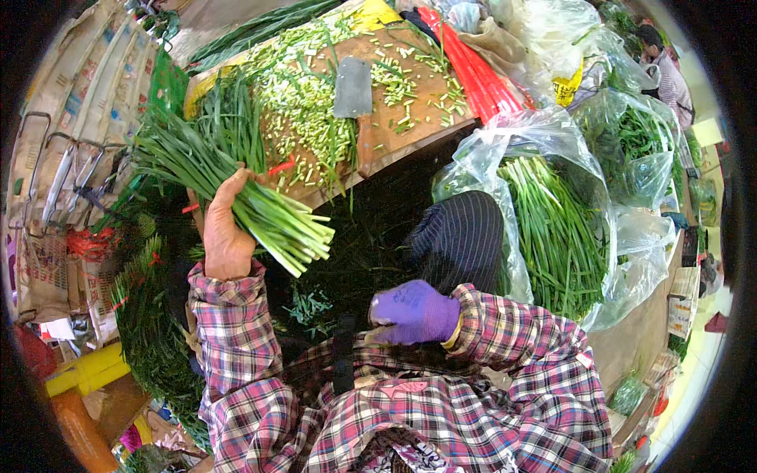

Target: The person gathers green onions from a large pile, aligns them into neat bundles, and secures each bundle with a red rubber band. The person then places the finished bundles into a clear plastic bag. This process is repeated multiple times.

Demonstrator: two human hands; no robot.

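Observation:
My left hand point(229, 227) is closed around a thick bunch of garlic chives point(278, 222), its pale cut ends pointing lower right. My right hand point(414, 313), in a purple glove, is near my lap, slightly blurred; whether it holds anything is unclear. Beyond, a cleaver point(353, 88) with a wooden handle point(364, 145) rests on a wooden board point(402, 133). Chopped pale stem pieces point(301, 124) are heaped on the board. More green leaves point(230, 118) lie at its left edge, behind the held bunch. On the right, a clear plastic bag point(514, 219) stands open around loose chives point(556, 248).
Red plastic strips point(467, 65) lie beyond the board's right corner. Bundled greens point(154, 331) are stacked at the left, below flattened sacks point(77, 106) with metal hooks point(77, 159). My striped knee point(461, 236) is beside the bag. A person point(668, 77) is at the far upper right.

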